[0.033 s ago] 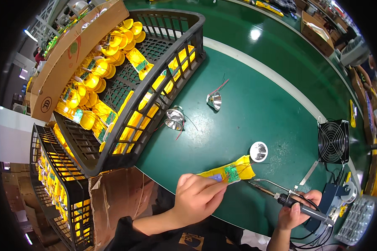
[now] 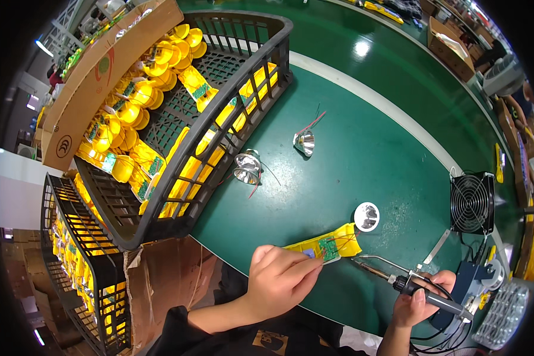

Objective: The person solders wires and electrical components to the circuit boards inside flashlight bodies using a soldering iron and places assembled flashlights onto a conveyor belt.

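My right hand point(image 2: 420, 299) is wrapped around a soldering iron point(image 2: 415, 291) with a thin curved metal tube alongside its tip. The tip points left, just off the end of a yellow plastic housing point(image 2: 345, 236). Inside this housing lie a small green circuit board point(image 2: 329, 247) and a blue-violet part point(image 2: 309, 253). My left hand point(image 2: 282, 276) pinches what looks like a thin wire at the near edge of the board, its fingers partly hiding the housing. Fine wires run from the board toward a round reflector point(image 2: 366, 216) with a white rim, touching the housing's far end.
Two silvery reflectors with wires, one point(image 2: 247, 167) and another point(image 2: 304, 143), lie on the green table. A black crate point(image 2: 204, 178) of yellow housings stands left, a second crate point(image 2: 89, 249) below it. At right are a black fan point(image 2: 471, 200) and a blue soldering station point(image 2: 457, 296).
The yellow housing and its board have shifted very slightly, tilting a little. Both hands and the soldering iron stay nearly in place.
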Available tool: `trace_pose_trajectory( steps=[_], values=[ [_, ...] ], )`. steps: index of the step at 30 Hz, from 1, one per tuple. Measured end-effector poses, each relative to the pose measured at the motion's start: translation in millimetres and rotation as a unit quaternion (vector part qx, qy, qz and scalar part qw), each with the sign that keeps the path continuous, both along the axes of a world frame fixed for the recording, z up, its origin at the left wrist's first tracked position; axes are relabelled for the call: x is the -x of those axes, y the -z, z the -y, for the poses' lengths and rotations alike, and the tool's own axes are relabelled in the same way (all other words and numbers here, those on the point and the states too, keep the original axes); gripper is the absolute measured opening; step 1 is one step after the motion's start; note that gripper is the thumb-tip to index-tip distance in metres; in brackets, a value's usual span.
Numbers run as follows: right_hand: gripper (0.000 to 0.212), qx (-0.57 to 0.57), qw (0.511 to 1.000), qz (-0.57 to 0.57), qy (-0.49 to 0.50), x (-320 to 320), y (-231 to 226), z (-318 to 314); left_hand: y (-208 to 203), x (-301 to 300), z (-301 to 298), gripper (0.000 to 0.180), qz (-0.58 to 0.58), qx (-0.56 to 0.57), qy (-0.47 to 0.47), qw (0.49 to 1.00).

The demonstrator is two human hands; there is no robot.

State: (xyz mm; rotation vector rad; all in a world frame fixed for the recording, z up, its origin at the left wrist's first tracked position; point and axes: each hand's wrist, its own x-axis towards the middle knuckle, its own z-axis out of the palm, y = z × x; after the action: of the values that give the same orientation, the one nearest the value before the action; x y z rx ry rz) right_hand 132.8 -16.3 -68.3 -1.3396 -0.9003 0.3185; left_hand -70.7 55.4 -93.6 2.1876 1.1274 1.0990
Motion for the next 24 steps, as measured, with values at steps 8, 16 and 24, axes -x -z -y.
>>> trace_pose_trajectory(
  steps=[8,16,24],
  values=[
    [0.046,0.037,0.999,-0.018,-0.033,4,-5,-11,4,-3,-12,0.020,-0.029,0.023,0.020,0.999],
    [0.048,0.050,0.996,0.017,-0.074,-2,18,-7,11,-9,-14,0.019,-0.020,0.008,0.012,1.000],
    [0.047,0.063,0.995,0.018,-0.075,0,21,-6,12,-10,-13,0.015,-0.028,0.035,0.011,0.999]
  ],
)
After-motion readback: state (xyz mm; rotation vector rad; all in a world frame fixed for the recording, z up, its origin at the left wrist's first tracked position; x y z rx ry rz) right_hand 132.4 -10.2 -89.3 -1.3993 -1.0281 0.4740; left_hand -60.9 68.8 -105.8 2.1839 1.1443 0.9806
